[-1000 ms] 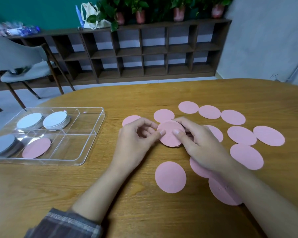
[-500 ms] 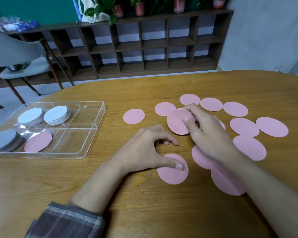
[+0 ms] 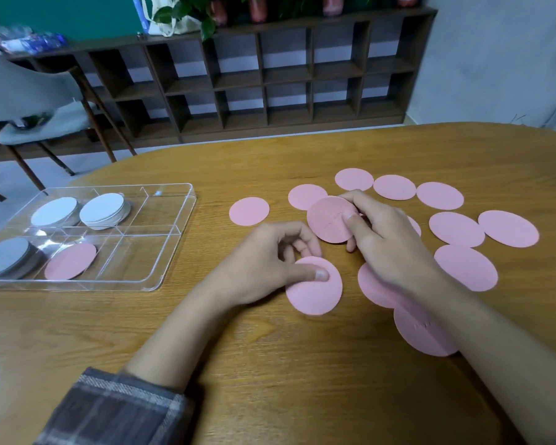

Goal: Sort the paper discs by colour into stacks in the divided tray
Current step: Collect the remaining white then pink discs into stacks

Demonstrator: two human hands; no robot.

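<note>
My right hand [image 3: 384, 245] holds a pink paper disc [image 3: 328, 220] tilted up off the table, thumb pressed on its face. My left hand [image 3: 264, 261] rests beside it, thumb pinching the near edge of another pink disc [image 3: 315, 290] that lies flat on the wood. Several more pink discs [image 3: 456, 229] lie scattered across the table to the right and behind my hands. The clear divided tray [image 3: 170, 252] stands at the left. It holds two white stacks [image 3: 105, 210] in the far compartments, a grey stack [image 3: 4, 256] at the near left and one pink disc [image 3: 70, 261] beside it.
The wooden table [image 3: 270, 364] has a curved far edge. Beyond it stand a grey chair [image 3: 29, 101] at the left and a low dark shelf unit [image 3: 270, 75] along the wall, with potted plants on top.
My left hand let go of the shared disc and dropped toward me onto the near disc. My right hand kept the first disc and raised it slightly.
</note>
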